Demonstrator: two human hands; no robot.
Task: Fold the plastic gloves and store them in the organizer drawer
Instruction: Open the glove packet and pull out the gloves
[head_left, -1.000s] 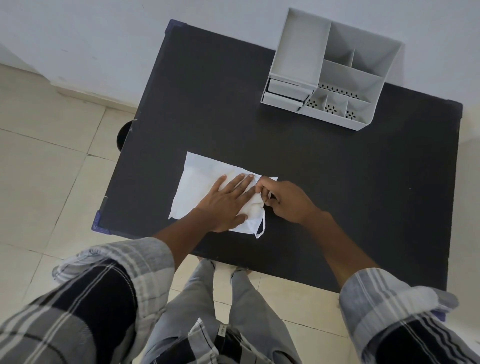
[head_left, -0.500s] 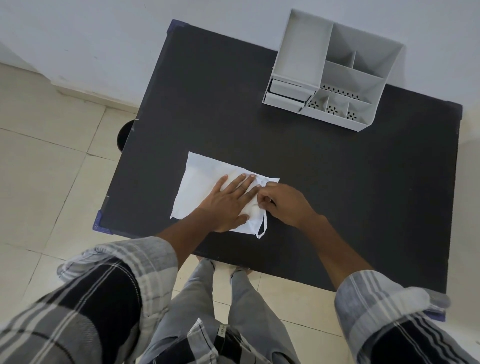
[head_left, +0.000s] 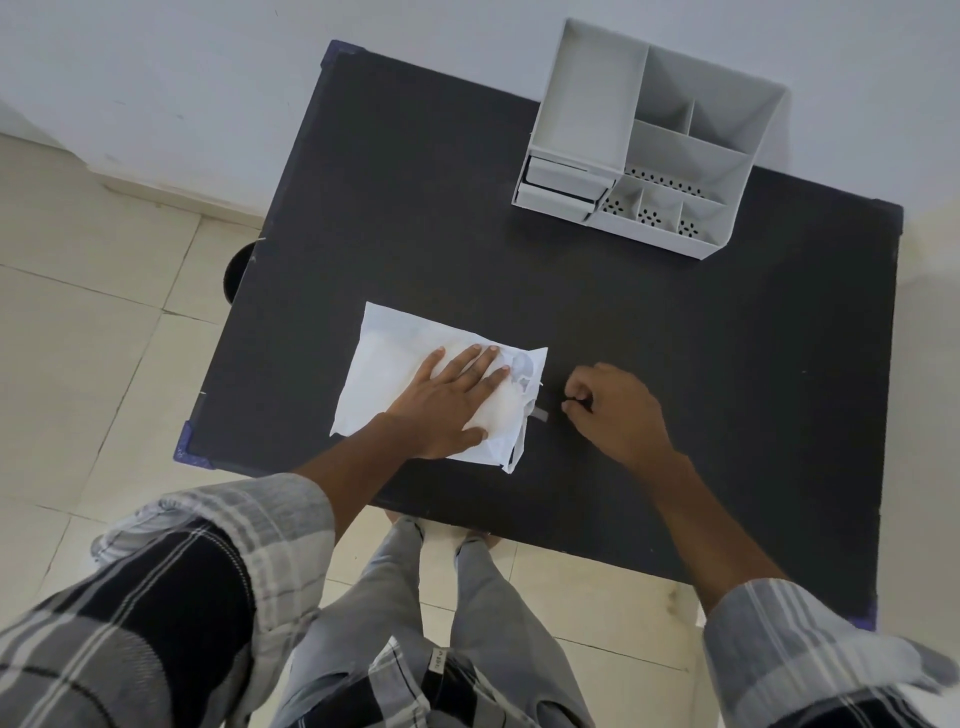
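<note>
The translucent white plastic gloves (head_left: 387, 366) lie flat on the black table (head_left: 675, 374), near its front left. My left hand (head_left: 449, 397) rests palm down on their right half with fingers spread. My right hand (head_left: 615, 413) sits on the bare table just right of the gloves, fingers curled, thumb and fingertips pinched together; whether a thin strip of plastic is between them is unclear. The grey organizer (head_left: 660, 140) stands at the table's back right, with two small drawers (head_left: 558, 187) in its front left corner, the lower one pulled out slightly.
Beige floor tiles surround the table. A dark round object (head_left: 236, 270) shows under the table's left edge. A white wall runs behind the table. My legs and checked sleeves fill the bottom of the view.
My right hand has pulled away from the gloves' right edge and moved to the right onto the table. My left hand stays pressed on the gloves.
</note>
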